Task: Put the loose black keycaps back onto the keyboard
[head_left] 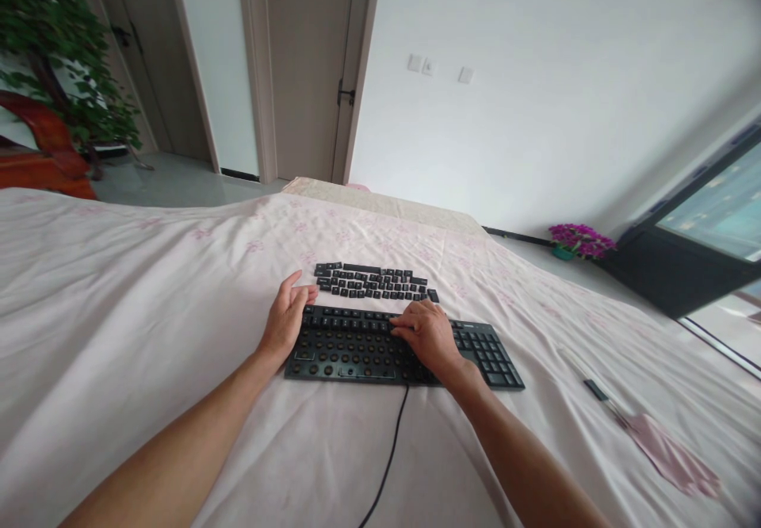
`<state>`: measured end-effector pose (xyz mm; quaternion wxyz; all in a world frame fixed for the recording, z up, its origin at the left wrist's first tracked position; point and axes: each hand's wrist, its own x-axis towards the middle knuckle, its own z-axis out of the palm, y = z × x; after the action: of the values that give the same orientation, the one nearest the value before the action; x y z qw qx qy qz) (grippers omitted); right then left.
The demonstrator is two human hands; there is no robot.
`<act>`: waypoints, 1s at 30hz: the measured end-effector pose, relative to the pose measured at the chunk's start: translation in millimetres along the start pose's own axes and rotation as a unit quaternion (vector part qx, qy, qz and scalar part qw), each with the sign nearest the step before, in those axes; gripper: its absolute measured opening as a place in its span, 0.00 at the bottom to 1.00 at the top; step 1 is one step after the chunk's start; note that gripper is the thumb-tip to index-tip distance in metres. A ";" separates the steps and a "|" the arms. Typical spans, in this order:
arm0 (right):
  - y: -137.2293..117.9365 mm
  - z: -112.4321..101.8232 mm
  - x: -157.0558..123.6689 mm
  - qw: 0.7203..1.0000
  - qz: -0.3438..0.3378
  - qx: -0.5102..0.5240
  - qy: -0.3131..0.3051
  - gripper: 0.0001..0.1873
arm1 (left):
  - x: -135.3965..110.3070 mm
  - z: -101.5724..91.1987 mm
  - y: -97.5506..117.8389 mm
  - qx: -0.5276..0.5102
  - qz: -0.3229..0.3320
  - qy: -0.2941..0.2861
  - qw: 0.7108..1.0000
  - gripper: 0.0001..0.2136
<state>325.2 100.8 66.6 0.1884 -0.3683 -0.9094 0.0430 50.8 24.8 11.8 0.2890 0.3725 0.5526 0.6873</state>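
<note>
A black computer keyboard (357, 357) lies on a pale pink sheet, many of its keycaps off so that round key sockets show. Its number pad at the right still has its caps. Beyond its far edge, loose black keycaps (362, 281) are laid out in rows, a long space bar (361, 269) among them. At the keyboard's left end rests my left hand (288, 314), fingers apart and holding nothing. My right hand (425, 330) is over the upper row right of the middle, fingertips pinched together at the keys; anything between them is hidden.
The keyboard's cable (389, 457) runs toward me across the sheet (178, 338). To the right lie a black-handled tool (596, 390) and a pink cloth (671, 453), perhaps a glove. Purple flowers (579, 239) stand on the floor by the wall, with a plant (59, 60) at the left.
</note>
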 end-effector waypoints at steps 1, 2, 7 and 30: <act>-0.7 -0.9 0.1 1.000 -0.006 -0.006 -0.004 0.06 | -0.3 0.1 0.4 0.003 -0.001 0.000 1.000 0.28; -1.5 -1.8 0.0 1.000 -0.011 -0.011 -0.007 0.07 | -0.6 0.2 0.7 0.006 -0.002 0.000 1.000 0.27; -5.3 -2.7 -1.8 0.999 -0.031 -0.036 -0.011 0.09 | -1.1 0.4 -0.7 0.007 0.003 0.000 1.000 0.27; -1.2 -0.5 -4.3 0.998 -0.054 -0.024 -0.006 0.09 | -1.1 0.1 0.6 0.024 0.014 -0.009 1.000 0.26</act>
<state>327.4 96.9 66.0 0.1763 -0.3228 -0.9298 0.0130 51.5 23.9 12.1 0.2754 0.3929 0.5613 0.6743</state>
